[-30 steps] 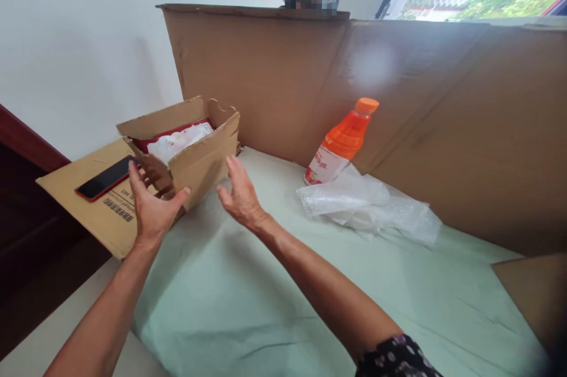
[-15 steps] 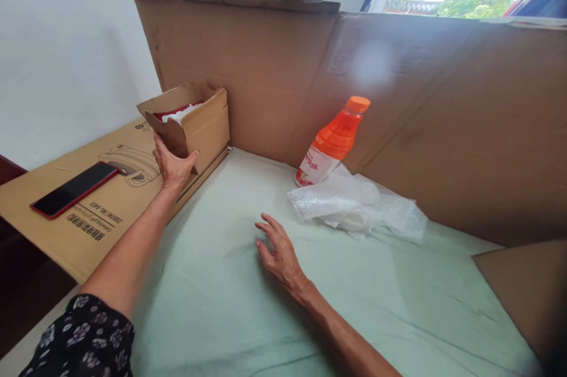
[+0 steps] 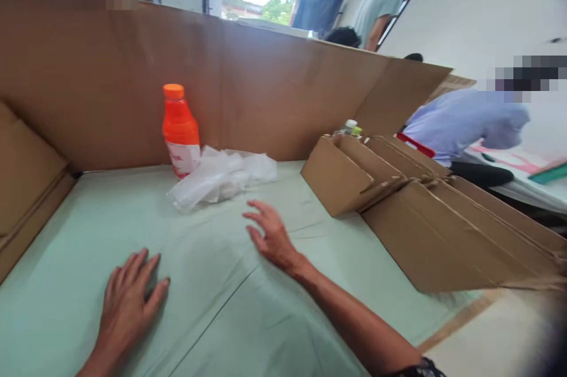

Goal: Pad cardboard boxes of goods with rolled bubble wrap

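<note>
My left hand [image 3: 128, 300] rests palm down over the pale green cloth [image 3: 195, 270], fingers apart and nothing in it. To its right, my right hand [image 3: 271, 236] hovers over or touches the cloth with its fingers spread and loosely bent, also holding nothing; I cannot tell if it touches. Just beyond it lies a crumpled heap of clear bubble wrap [image 3: 225, 176]. Behind the wrap stands an orange bottle [image 3: 181, 129] with an orange cap and a pale label, close to the cardboard wall.
A tall cardboard wall [image 3: 274, 81] closes off the back. Open cardboard boxes [image 3: 354, 173] stand at the right, bottle tops [image 3: 349, 126] showing behind. At the left edge is another cardboard box [image 3: 26, 182]. A person in a light blue shirt [image 3: 469, 123] sits beyond the right side.
My left hand has let go of the small cardboard box at the left and come down onto the cloth. The view has swung right, bringing the right-hand boxes into sight.
</note>
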